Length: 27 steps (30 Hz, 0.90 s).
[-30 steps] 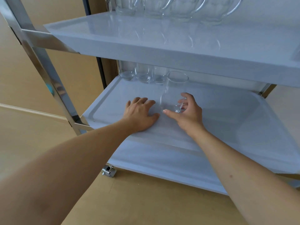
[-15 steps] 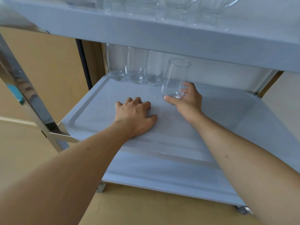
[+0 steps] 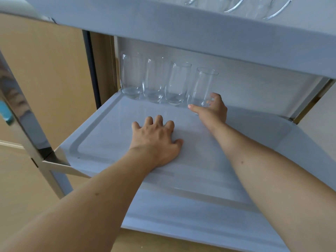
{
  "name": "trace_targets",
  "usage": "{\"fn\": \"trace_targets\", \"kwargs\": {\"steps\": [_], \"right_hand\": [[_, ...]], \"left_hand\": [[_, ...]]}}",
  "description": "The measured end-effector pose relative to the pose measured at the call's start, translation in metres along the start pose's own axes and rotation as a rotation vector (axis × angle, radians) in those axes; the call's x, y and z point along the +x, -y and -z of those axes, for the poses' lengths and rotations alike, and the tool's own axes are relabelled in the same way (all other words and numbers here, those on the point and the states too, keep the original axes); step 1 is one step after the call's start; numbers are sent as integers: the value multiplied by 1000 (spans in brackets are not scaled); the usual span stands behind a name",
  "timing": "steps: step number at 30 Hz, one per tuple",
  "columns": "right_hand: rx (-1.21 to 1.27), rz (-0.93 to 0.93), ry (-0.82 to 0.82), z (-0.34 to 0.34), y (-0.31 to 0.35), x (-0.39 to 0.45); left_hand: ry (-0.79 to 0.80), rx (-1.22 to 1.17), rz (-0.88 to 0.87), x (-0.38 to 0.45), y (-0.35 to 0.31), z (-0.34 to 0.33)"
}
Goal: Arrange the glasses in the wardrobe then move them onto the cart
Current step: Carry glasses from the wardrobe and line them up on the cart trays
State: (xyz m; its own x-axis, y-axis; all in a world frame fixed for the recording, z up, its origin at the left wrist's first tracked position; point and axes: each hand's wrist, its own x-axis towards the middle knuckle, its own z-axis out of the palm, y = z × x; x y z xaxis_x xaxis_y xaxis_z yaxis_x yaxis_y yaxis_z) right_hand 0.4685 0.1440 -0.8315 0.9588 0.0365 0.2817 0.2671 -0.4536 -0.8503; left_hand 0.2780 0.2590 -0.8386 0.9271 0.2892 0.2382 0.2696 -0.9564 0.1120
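Cart shelf [image 3: 109,142]: right hand [image 3: 212,111] grips fourth glass [image 3: 201,88] (empty).

four clear, tall glasses [image 3: 168,82] stand upright in a row, just beside one another, along the back edge of the cart's lower shelf [image 3: 101,135], upper centre of the frame. the rightmost glass [image 3: 202,86] is gripped at its base.

The mugs [image 3: 236,6] on the top shelf [image 3: 181,28] are cut off by the top edge — only curved handles show. The right hand [image 3: 212,110] hides the fourth glass's [image 3: 203,86] bottom.
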Motion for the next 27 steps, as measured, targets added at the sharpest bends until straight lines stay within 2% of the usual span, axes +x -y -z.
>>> {"fn": "trace_targets", "kwargs": {"steps": [27], "right_hand": [[-225, 1, 51, -8, 3, 14]], "left_hand": [[-51, 28, -4, 1, -7, -10]]}}
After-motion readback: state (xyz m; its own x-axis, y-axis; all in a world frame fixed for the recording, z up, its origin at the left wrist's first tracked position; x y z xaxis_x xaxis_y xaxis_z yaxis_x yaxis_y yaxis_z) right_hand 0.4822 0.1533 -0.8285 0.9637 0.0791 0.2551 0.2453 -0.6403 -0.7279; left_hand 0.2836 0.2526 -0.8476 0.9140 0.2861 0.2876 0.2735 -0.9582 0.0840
